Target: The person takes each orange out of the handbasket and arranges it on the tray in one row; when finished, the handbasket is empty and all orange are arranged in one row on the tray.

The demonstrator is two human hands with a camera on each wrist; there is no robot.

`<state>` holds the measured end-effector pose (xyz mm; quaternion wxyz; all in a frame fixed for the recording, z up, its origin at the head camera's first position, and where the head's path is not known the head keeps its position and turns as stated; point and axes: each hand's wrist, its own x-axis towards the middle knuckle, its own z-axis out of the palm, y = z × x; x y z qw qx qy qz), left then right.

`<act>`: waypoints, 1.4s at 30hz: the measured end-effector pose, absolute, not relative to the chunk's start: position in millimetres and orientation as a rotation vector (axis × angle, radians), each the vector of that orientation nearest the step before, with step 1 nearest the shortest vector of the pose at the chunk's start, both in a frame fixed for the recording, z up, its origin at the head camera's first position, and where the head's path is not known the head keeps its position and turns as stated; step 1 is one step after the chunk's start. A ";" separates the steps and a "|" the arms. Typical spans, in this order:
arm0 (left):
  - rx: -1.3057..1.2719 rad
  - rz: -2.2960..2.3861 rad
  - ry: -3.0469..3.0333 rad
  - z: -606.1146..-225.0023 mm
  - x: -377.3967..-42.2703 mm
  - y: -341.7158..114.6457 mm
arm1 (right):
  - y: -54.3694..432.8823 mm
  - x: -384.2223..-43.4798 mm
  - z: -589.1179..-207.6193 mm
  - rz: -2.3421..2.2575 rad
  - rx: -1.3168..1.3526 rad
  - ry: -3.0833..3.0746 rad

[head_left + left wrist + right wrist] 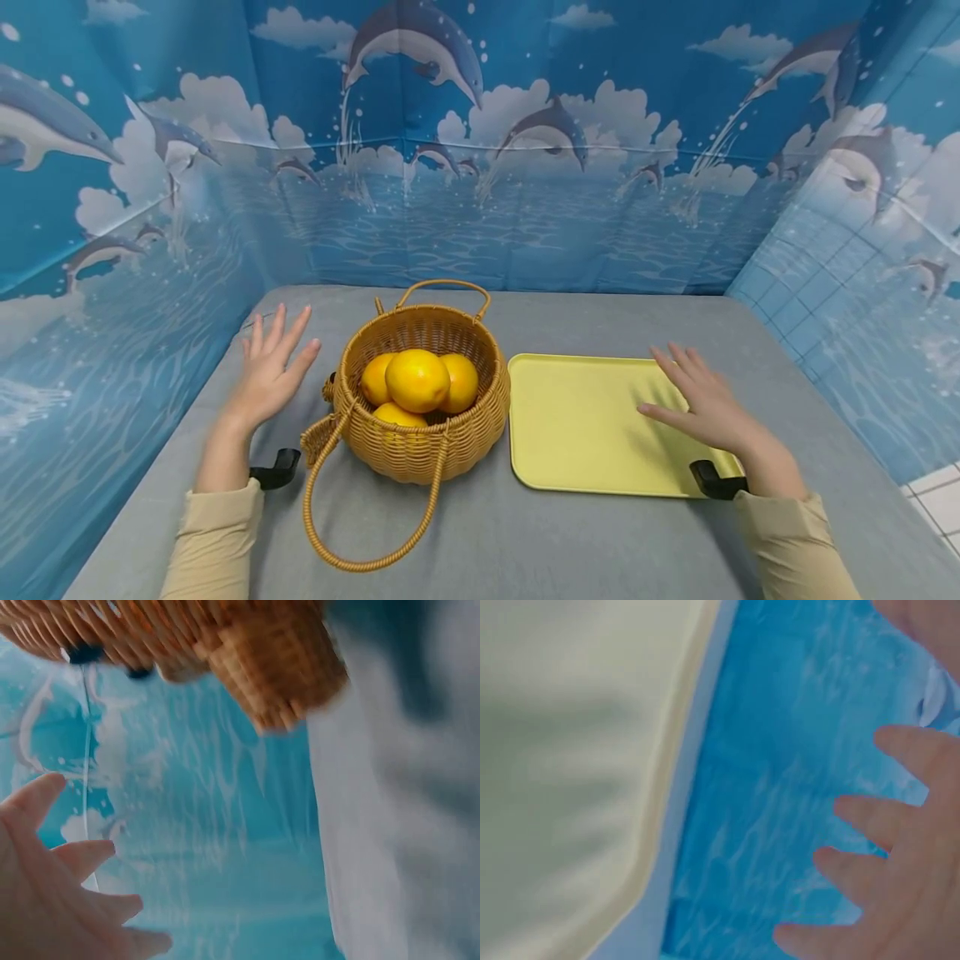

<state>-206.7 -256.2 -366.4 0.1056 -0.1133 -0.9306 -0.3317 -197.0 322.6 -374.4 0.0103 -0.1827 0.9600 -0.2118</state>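
A round wicker basket (420, 454) stands left of centre with several yellow lemons (417, 381) inside. One of its handles rises at the back; the other lies down toward the front. To its left, my left hand (266, 379) is held with straight, spread fingers and holds nothing. In the left wrist view the basket's woven side (277, 667) appears above the fingers. A yellow rectangular tray (585, 425) lies right of the basket. Over the tray's right part hovers my right hand (705, 400), fingers extended and apart, holding nothing. The right wrist view shows the tray's rim (664, 780) beside that hand.
Everything stands on a grey-covered table (600, 542). Blue curtains printed with dolphins (540, 225) hang behind it and along both sides. Each wrist wears a black mount (277, 468). White tiles (937, 496) show at the lower right edge.
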 end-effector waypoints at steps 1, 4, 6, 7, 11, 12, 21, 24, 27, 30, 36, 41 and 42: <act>-0.358 -1.055 -2.723 -365.4 -206.9 -253.6 | 319.1 -198.1 -370.9 -0.704 -0.604 2.985; -0.432 -1.298 -2.674 -362.8 -207.9 -246.7 | 306.8 -202.2 -358.9 -0.799 -0.695 2.939; -0.489 -1.433 -2.657 -361.8 -208.5 -243.4 | 297.5 -204.7 -350.0 -0.850 -0.719 2.902; -0.510 -1.495 -2.657 -361.6 -208.5 -242.0 | 292.7 -205.8 -345.6 -0.869 -0.736 2.884; -0.583 -1.712 -2.660 -363.8 -209.4 -237.5 | 272.0 -209.8 -329.6 -0.944 -0.794 2.823; -0.600 -1.751 -2.657 -364.9 -209.9 -236.5 | 266.2 -211.0 -326.5 -0.960 -0.817 2.814; -0.654 -1.888 -2.629 -375.6 -215.9 -231.2 | 210.2 -226.7 -309.9 -1.174 -1.048 2.603; -0.640 -1.918 -2.614 -377.9 -216.9 -231.4 | 192.9 -231.4 -305.6 -1.224 -1.138 2.523; -0.629 -1.922 -2.609 -379.2 -217.6 -231.9 | 177.7 -235.4 -301.9 -1.237 -1.217 2.463; -0.609 -1.919 -2.612 -379.1 -217.9 -232.0 | 162.6 -236.9 -295.3 -1.225 -1.267 2.399; -0.589 -1.947 -2.585 -382.1 -220.0 -233.1 | 138.5 -249.2 -290.3 -1.167 -1.314 2.213; -0.594 -1.968 -2.569 -382.9 -220.1 -234.4 | 122.3 -260.8 -280.0 -1.067 -1.313 2.077; -0.598 -1.969 -2.566 -382.5 -220.1 -234.5 | 119.7 -263.6 -277.4 -1.048 -1.308 2.055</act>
